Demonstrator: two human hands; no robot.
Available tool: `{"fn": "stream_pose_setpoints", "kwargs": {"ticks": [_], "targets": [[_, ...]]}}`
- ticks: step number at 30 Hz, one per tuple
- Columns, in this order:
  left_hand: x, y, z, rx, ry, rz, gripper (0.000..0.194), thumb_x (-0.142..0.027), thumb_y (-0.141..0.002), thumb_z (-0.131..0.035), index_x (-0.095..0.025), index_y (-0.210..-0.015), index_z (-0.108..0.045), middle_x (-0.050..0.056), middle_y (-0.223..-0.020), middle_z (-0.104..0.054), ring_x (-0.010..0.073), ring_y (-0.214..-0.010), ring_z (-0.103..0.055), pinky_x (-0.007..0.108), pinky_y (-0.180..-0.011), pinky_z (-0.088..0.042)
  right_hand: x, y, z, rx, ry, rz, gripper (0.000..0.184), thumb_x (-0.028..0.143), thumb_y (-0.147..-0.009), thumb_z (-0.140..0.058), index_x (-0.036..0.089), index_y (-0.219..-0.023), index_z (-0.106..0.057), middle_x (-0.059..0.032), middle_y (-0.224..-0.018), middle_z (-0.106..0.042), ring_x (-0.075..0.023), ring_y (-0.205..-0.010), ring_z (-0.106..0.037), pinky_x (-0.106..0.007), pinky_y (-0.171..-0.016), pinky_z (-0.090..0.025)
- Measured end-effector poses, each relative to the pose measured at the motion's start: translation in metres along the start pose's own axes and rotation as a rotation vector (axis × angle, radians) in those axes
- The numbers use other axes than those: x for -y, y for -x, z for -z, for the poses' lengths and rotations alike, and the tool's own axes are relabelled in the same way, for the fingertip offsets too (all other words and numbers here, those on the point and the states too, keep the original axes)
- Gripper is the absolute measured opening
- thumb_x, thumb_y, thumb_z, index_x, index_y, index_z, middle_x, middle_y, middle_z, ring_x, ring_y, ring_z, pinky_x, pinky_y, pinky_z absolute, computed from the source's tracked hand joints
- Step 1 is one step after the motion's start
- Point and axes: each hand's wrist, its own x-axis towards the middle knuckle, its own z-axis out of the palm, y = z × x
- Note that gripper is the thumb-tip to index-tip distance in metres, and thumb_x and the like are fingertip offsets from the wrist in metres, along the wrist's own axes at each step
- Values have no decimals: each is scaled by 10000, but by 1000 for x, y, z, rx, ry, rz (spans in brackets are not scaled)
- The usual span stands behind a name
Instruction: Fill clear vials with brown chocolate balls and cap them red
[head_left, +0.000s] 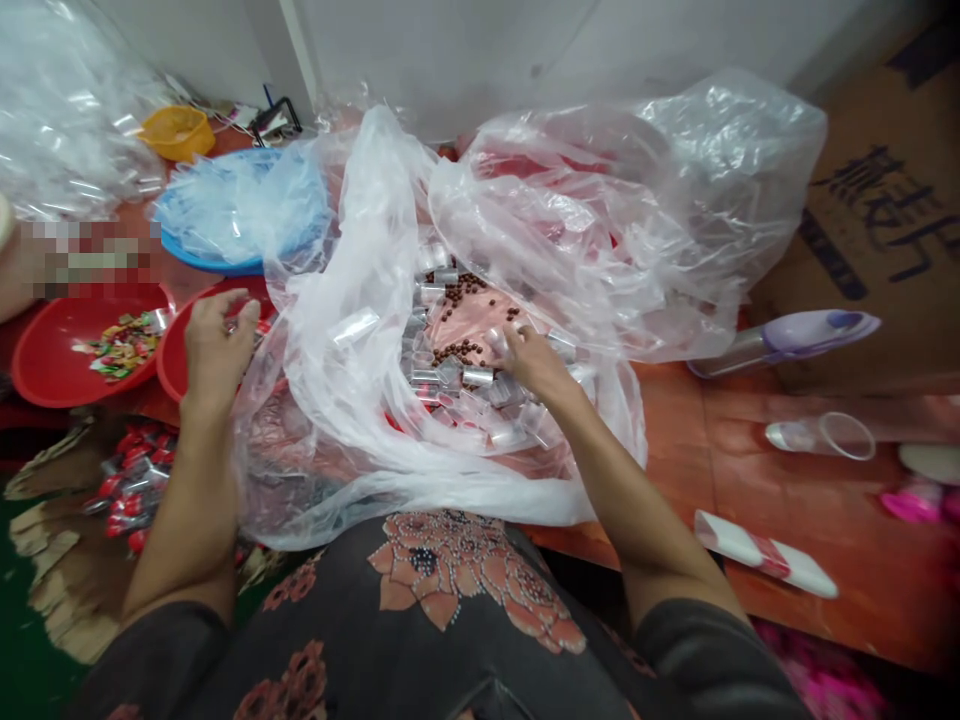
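My left hand (217,345) is held over a red bowl (177,340) on the left, its fingers curled in. Whatever they grip, if anything, is too small or hidden to name. My right hand (531,358) reaches into an opened clear plastic bag (330,360), fingertips pinched together near a shiny translucent piece that I cannot make out. Small clear containers (478,376) lie around the inside of the bag. Among them, on a pinkish surface, are scattered round brown balls (459,352). Some red shows under the containers towards the bag's near side.
A second red bowl (45,355) holds small colourful wrapped pieces. Behind it stand a blue basin (217,262) of clear plastic pieces and a yellow bowl (180,135). Red-capped containers (139,490) lie at lower left. Right: a purple-white scoop-like object (817,330), clear cup (846,437), cardboard box (840,345).
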Motion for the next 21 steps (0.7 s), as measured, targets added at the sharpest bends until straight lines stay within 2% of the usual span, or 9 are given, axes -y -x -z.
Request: {"fn": "stream_pose_setpoints", "kwargs": {"ticks": [2,3,6,8,9,11,14,17,21], "targets": [[-41,12,-2,46,26,-184,279,-295,-942,-612,-189,-1181,-708,41,-1152,-676,171,-1002,-582,311,-1002,-432,-7,0,-2,46,-23,168,611,144,-893,-520,183,-1495,-427,-196,-1541,-423,-343,-1305,-528,-497,-1035,-446],[-62,20,-7,124,59,-265,271,-288,-949,-597,-185,-1171,-714,44,-1132,-685,172,-1001,-594,312,-1002,-434,-9,-1,-3,77,-34,234,645,58,-864,-467,195,-1493,-435,-160,-1584,-380,-320,-1361,-483,-483,-1068,-427],[-115,47,-39,499,230,-361,230,-228,-929,-594,-173,-1102,-734,61,-1088,-702,192,-1042,-623,327,-1011,-445,-12,-2,1,163,-48,313,713,-60,-791,-379,202,-1442,-506,-109,-1610,-356,-274,-1417,-429,-407,-1078,-426],[-134,64,-76,747,223,-409,218,-196,-917,-579,-173,-1072,-732,73,-1080,-700,205,-1025,-640,351,-990,-472,-10,-2,7,197,-30,322,713,-77,-784,-371,208,-1419,-524,-119,-1584,-391,-263,-1338,-514,-372,-1025,-457],[-137,72,-96,866,149,-463,246,-188,-930,-547,-168,-1108,-716,87,-1118,-693,214,-1047,-639,364,-994,-474,-8,-2,11,207,-9,316,691,-68,-795,-383,212,-1409,-530,-130,-1554,-426,-258,-1265,-572,-360,-985,-475],[-138,87,-136,1010,-63,-561,339,-231,-966,-503,-124,-1256,-643,156,-1260,-644,259,-1157,-606,391,-1020,-458,-4,-4,17,211,40,277,588,6,-846,-451,201,-1395,-533,-161,-1462,-495,-256,-1108,-646,-348,-895,-499],[-134,109,-176,1074,-352,-649,576,-413,-988,-498,-57,-1440,-485,251,-1465,-483,373,-1357,-449,509,-1136,-327,3,-14,23,138,89,215,475,230,-895,-594,167,-1364,-544,-187,-1366,-525,-290,-1055,-640,-355,-820,-498],[-134,131,-185,1137,-461,-709,684,-536,-984,-457,-69,-1483,-451,247,-1485,-468,428,-1372,-406,608,-1172,-176,7,-32,22,40,138,267,411,287,-905,-618,127,-1281,-584,-183,-1317,-554,-301,-1102,-598,-356,-855,-476],[-131,153,-173,1181,-417,-693,644,-513,-999,-426,-117,-1506,-429,226,-1482,-477,411,-1345,-427,588,-1124,-269,6,-59,16,19,224,409,342,177,-974,-440,118,-1283,-577,-162,-1241,-604,-272,-1083,-570,-353,-889,-441]]}}
